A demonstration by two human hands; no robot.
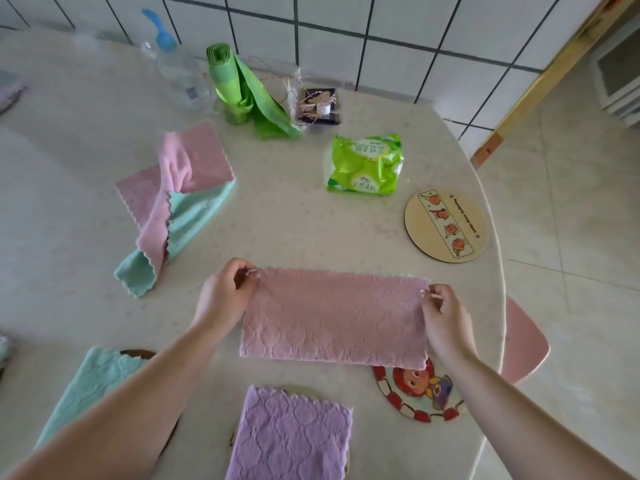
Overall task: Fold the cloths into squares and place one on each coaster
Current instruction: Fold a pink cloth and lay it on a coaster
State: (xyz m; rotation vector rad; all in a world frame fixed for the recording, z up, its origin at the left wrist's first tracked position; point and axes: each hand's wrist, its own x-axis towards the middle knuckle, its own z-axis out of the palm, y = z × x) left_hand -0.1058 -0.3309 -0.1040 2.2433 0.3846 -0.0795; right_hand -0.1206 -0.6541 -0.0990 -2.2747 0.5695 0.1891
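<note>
Bare table [294, 220] lies open across the middle, between the loose pink and mint cloths [176, 202] on the left and the green packet [365, 164] to the right. The far edge is crowded: a clear bottle [180, 74], a green roll [239, 88] and a small dark packet [318, 105] (all close together). The near side is filled by the stretched pink cloth [332, 317], a purple cloth [291, 438] and a mint cloth [90, 382]. The round coaster [446, 225] at the right edge sits uncovered.

One head-worn view looks down, close over the table [311, 230].

Home kitchen: tiled wall [398, 32], table [294, 209].
</note>
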